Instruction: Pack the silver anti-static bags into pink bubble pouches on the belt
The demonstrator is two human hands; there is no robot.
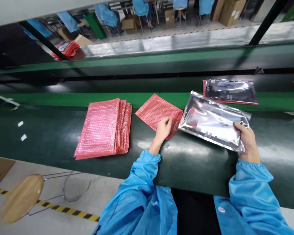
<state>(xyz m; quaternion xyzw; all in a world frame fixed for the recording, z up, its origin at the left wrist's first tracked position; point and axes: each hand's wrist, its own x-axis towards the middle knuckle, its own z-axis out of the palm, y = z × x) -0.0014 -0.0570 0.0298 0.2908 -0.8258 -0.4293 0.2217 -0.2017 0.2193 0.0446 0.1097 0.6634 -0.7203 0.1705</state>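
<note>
Blue cloth sleeves (253, 189), two, nearest my head camera. Surface: one long, glossy dark-green bench top (193, 169), a brighter green strip (147, 98) behind. Room: grey floor (105, 189), yellow-and-black striped tape (73, 212), one round wooden-seated stool (24, 197) at lower left; beyond the bench I see seated people in blue (106, 14) and brown cardboard boxes (231, 11). Counted: one stack of pink bubble-wrap pouches (100, 127), too overlapped for me to number; one loose red bubble-wrap pouch (156, 109) to its right, near end pinched in the left hand (164, 129), fingers closed; one shiny silver film bag (215, 120) over the bench, right end clasped between thumb and fingers of the right hand (248, 143); one dark flat bagged item (231, 89) on red wrap behind; two white scraps (24, 137), left.
</note>
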